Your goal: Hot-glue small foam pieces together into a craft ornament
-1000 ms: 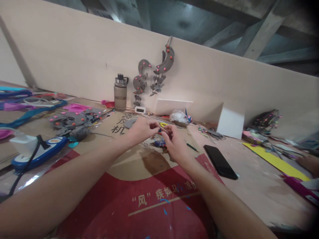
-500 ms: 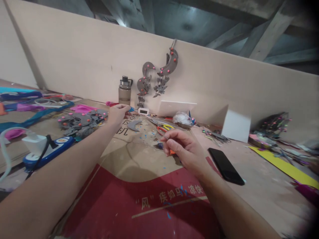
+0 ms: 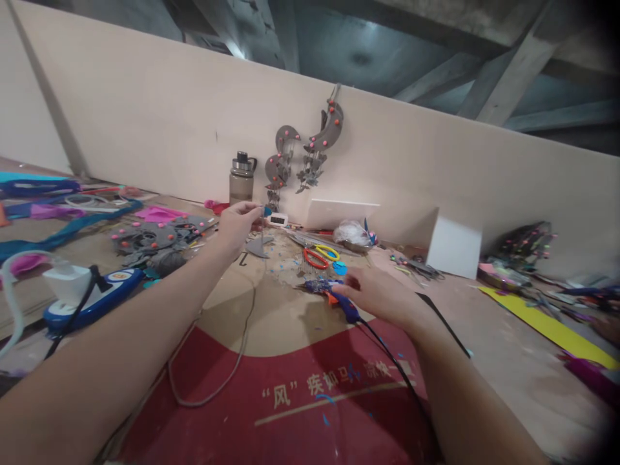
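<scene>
Between closed thumb and fingertips of the left hand (image 3: 239, 223), pinches a small bright-blue piece (image 3: 267, 211), too small and blurred to judge for shape or material. From that pinch, seemingly dangles a thin grey cord (image 3: 191, 405) straight down past a flat grey crescent (image 3: 259, 247) lying below the left fingertips, and on into a loose loop nearer the body; cannot tell a cord joined to the crescent from one merely hanging in front. Poises the right hand (image 3: 375, 294), with fingers bent, over a gun-shaped blue tool (image 3: 320, 287) with an orange trigger and a black cable (image 3: 391, 359); cannot tell a grip on its handle from a near hover. Just beyond the right fingertips, shows a round sky-blue disc (image 3: 340, 268) and, a little farther out, scissors with one red and one yellow loop handle (image 3: 320, 256).

For steady handling, probably best to hold the blue piece by its very edge and to let the cord hang slack. Judging by shape, take the tool far back on its handle, with fingertips well away from the narrow tip. Ease the black cable wide of the grey loop, a likely snag, and steer the right fingertips around the disc.
</scene>
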The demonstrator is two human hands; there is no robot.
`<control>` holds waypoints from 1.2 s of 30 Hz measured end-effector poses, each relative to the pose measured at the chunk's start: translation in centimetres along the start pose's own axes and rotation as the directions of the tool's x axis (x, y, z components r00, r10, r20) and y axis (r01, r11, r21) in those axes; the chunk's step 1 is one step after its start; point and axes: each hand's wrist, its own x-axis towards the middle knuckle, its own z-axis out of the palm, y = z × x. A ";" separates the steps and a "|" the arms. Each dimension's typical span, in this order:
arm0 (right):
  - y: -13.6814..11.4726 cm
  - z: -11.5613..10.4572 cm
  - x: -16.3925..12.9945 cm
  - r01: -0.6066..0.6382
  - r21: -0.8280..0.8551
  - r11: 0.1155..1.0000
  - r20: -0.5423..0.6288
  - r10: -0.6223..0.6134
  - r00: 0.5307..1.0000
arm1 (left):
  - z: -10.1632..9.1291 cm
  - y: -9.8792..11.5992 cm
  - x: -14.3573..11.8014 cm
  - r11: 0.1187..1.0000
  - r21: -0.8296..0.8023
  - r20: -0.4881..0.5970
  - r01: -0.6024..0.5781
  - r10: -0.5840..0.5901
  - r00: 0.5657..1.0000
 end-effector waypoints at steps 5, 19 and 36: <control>0.9 2.9 1.5 -0.047 -0.149 0.988 0.213 0.079 0.974 | 1.4 0.0 -1.3 1.000 0.004 0.135 0.007 -0.008 0.991; -0.3 4.3 3.3 -0.003 0.581 0.814 -0.436 0.314 0.843 | 2.2 -0.1 -2.1 0.965 -0.120 0.235 0.233 -0.200 0.951; -2.7 4.7 2.2 0.274 0.631 0.726 -0.540 0.158 0.827 | 4.1 -1.0 -4.4 0.916 -0.167 0.269 0.364 -0.313 0.911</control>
